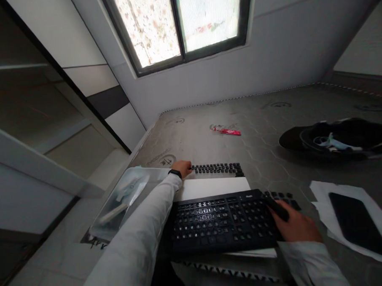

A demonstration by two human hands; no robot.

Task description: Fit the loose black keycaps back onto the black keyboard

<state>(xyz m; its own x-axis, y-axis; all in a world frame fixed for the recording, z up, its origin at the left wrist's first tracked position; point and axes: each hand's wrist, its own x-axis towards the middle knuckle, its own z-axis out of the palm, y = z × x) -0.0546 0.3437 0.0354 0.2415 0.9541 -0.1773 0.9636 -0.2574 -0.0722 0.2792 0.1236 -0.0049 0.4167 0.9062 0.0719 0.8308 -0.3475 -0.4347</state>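
Note:
A black keyboard (226, 219) lies in front of me on white sheets, and many of its key positions are bare of caps. Beyond it, loose black keycaps (215, 168) stand in rows. My left hand (182, 168) reaches to the left end of these rows, its fingers pinched on a small dark keycap. In my right hand (297, 226) is a black-handled tool (278, 208), its thin tip over the keyboard's right end. More keycaps (280, 195) lie just behind that end, partly hidden by the tool and hand.
A clear plastic box (112, 228) with bagged items sits at the left edge. A dark phone (359, 222) lies on white paper (319, 192) at right. Behind it is an upturned black cap (336, 141) with small items inside. A red packet (226, 131) lies farther back.

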